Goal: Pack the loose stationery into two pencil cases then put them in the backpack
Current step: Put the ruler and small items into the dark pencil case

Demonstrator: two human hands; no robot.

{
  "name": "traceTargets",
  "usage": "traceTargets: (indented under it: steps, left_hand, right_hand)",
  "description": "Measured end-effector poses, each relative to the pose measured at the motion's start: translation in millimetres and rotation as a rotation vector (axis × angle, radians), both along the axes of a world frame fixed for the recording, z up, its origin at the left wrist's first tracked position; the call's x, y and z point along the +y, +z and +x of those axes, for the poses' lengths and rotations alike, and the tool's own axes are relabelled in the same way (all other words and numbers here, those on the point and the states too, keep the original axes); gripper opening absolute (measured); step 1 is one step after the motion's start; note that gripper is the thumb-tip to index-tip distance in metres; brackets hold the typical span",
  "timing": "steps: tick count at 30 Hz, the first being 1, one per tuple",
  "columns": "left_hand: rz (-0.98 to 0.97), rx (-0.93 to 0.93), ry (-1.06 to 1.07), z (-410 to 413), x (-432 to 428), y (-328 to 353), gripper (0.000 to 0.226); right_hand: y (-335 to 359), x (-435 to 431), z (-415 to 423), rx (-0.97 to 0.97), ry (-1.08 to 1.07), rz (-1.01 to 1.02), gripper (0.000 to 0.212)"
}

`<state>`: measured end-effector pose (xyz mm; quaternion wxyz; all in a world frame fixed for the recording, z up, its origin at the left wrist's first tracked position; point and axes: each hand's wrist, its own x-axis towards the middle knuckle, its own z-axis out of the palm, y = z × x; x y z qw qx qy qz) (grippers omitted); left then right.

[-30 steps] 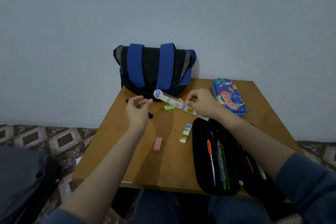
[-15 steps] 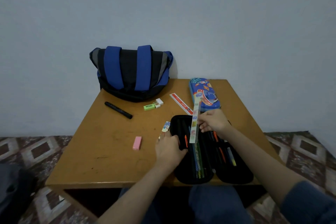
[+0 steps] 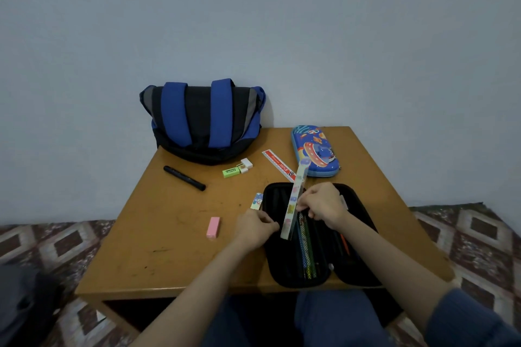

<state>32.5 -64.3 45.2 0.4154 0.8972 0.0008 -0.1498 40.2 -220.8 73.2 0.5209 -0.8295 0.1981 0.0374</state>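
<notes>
A black pencil case [image 3: 324, 273] lies open at the table's front right, with several pens and pencils inside. My right hand [image 3: 324, 203] pinches a pastel patterned ruler [image 3: 294, 200] that stands tilted over the case's left half. My left hand [image 3: 255, 227] holds the case's left edge, its fingers curled on the rim. A closed blue cartoon pencil case [image 3: 315, 151] lies at the back right. The blue and black backpack [image 3: 203, 121] leans on the wall. Loose on the table are a red ruler [image 3: 277, 163], a black marker [image 3: 184, 174], a green eraser [image 3: 231, 172], a white eraser [image 3: 246, 163], a pink eraser [image 3: 213, 227] and a patterned eraser [image 3: 256, 200].
The brown wooden table [image 3: 169, 262] stands against a pale wall. A patterned floor [image 3: 56, 245] shows on both sides. Something dark lies on the floor at the lower left [image 3: 22, 304].
The view has shifted down and right. My right hand brought the patterned ruler from above the table's middle down over the open black case, and my left hand moved to the case's left edge.
</notes>
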Motion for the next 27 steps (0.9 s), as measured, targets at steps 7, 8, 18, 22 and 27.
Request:
traceTargets:
  steps: [7,8,18,22,27]
  left_hand:
    - [-0.256,0.042,0.043,-8,9,-2,0.021]
    - [-0.272,0.047,0.047,-8,8,-2,0.02]
    - [-0.265,-0.036,-0.016,-8,10,-5,0.01]
    - [-0.249,-0.031,-0.04,-5,13,-4,0.011]
    - [-0.173,-0.117,0.007,0,23,-10,0.007]
  right_hand:
    - [-6,17,-7,0.327,0.198,-0.076,0.012]
    - [-7,18,-7,0.349,0.216,-0.092,0.012]
    - [-14,35,1,0.329,0.263,-0.287,0.006]
    - [-22,37,1,0.313,0.304,-0.545,0.017]
    - [-21,32,-6,0.096,0.337,-0.563,0.017]
